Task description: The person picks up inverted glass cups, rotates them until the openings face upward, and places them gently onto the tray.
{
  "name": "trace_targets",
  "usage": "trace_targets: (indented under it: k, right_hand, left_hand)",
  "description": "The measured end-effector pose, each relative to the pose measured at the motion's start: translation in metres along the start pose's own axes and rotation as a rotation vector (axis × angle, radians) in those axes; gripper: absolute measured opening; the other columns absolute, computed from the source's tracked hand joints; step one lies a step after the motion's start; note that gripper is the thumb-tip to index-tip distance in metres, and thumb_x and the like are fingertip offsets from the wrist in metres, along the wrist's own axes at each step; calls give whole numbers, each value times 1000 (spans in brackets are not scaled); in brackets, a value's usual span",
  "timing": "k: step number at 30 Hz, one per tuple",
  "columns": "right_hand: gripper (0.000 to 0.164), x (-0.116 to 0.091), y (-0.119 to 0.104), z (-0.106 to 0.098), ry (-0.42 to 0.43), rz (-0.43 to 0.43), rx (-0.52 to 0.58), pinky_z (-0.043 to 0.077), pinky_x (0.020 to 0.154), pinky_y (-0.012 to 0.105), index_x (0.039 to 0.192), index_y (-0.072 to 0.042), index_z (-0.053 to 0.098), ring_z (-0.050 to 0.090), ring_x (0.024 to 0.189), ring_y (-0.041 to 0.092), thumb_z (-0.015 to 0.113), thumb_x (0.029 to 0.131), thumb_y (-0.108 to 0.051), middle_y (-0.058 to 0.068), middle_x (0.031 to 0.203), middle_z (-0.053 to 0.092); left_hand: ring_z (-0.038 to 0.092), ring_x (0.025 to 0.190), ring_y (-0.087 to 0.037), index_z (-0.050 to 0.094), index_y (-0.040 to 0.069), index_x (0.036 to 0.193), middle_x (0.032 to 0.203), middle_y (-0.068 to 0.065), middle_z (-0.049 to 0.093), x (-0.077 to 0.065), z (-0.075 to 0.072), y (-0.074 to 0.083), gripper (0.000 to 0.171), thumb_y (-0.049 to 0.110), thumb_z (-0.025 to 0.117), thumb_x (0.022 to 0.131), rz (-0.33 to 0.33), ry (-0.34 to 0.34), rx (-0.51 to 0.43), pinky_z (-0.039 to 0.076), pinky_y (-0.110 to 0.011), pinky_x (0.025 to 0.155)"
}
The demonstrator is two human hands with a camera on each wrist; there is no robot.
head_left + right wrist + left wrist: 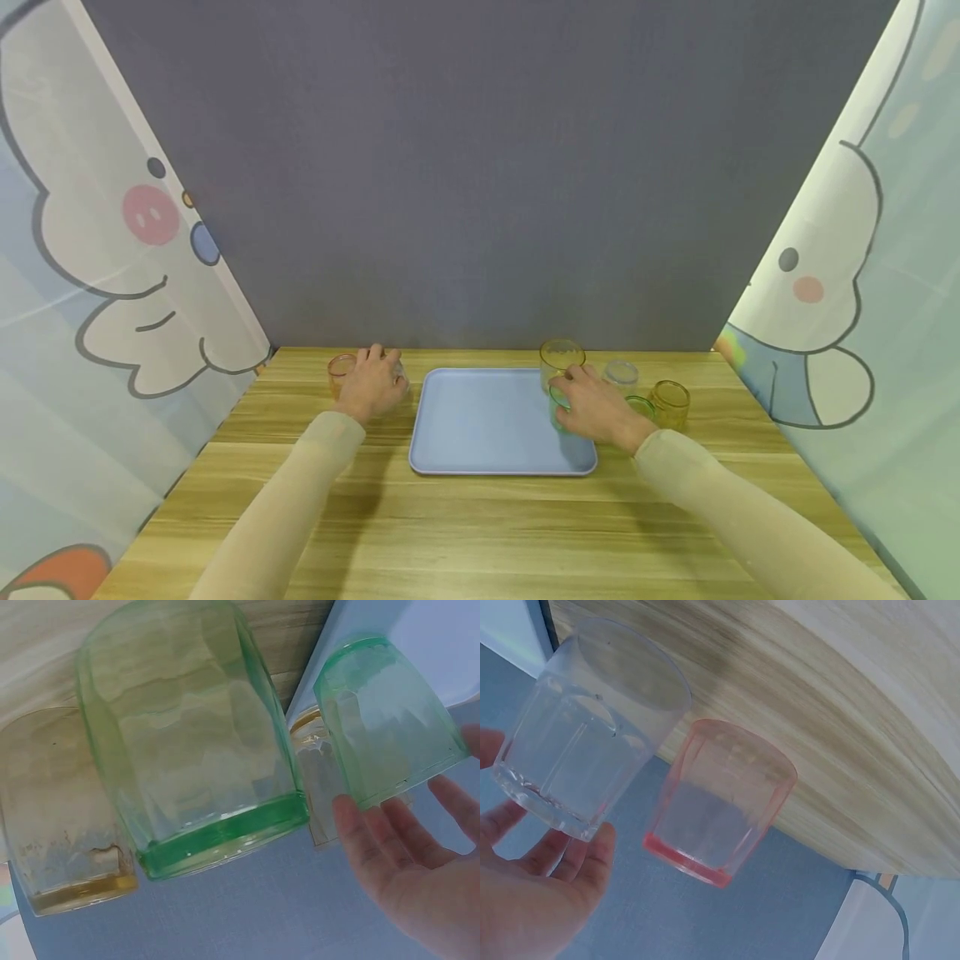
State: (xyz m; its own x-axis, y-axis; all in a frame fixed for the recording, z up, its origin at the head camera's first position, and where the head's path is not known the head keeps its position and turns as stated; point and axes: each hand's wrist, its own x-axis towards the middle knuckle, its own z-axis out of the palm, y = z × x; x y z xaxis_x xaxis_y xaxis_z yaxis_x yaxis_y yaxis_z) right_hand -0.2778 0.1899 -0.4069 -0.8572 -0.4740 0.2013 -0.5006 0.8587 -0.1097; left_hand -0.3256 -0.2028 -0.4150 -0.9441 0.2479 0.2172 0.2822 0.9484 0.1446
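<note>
My left hand (372, 385) holds a clear glass (585, 735) left of the tray, thumb and fingertips around the end facing the palm. Beside it stands a pink-tinted glass (724, 802), overlapped by the hand in the head view. My right hand (596, 406) grips a light green glass (390, 727) by its edge, over the right side of the blue tray (480, 421). In the right wrist view, fingertips and part of the thumb show at that glass's edge. A yellow-rimmed glass (562, 357) stands just beyond, at the tray's far right corner.
Right of the tray stand another green glass (195, 750), an amber glass (670, 404) and a clear glass (621, 375). The wooden table (465, 533) ends at a grey panel (480, 183) behind. Printed curtains (885, 292) hang at both sides.
</note>
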Motion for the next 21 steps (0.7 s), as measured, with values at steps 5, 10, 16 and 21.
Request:
trace_targets:
  k: [5, 10, 16, 21]
  right_hand:
    - [45, 0, 0, 0, -12, 4, -7, 55, 77, 45, 132, -4, 65, 54, 106, 33, 64, 90, -21, 17, 119, 59]
    - [45, 0, 0, 0, -16, -1, -8, 55, 77, 46, 133, -5, 65, 54, 107, 33, 63, 91, -23, 16, 120, 59]
    - [45, -1, 2, -5, -46, -4, -19, 54, 76, 46, 134, -6, 63, 54, 108, 33, 65, 93, -25, 17, 123, 58]
    - [45, 0, 2, -14, -59, -4, -16, 53, 77, 46, 134, -6, 63, 54, 105, 31, 66, 93, -25, 15, 120, 58]
  left_hand:
    - [40, 129, -54, 47, 0, 146, 137, -33, 45, 1, -2, 0, 56, 28, 54, 97, -28, -45, -28, 37, -67, 104]
    - [38, 131, -56, 45, 1, 147, 139, -35, 44, 2, -5, -1, 58, 29, 54, 97, -54, -87, -49, 35, -68, 105]
    - [37, 132, -56, 43, 2, 150, 142, -35, 43, 3, -14, 3, 61, 30, 56, 98, -68, -144, -47, 37, -69, 103]
    - [37, 132, -56, 43, 2, 150, 142, -35, 42, 5, -17, 3, 62, 30, 57, 96, -85, -172, -57, 39, -70, 101]
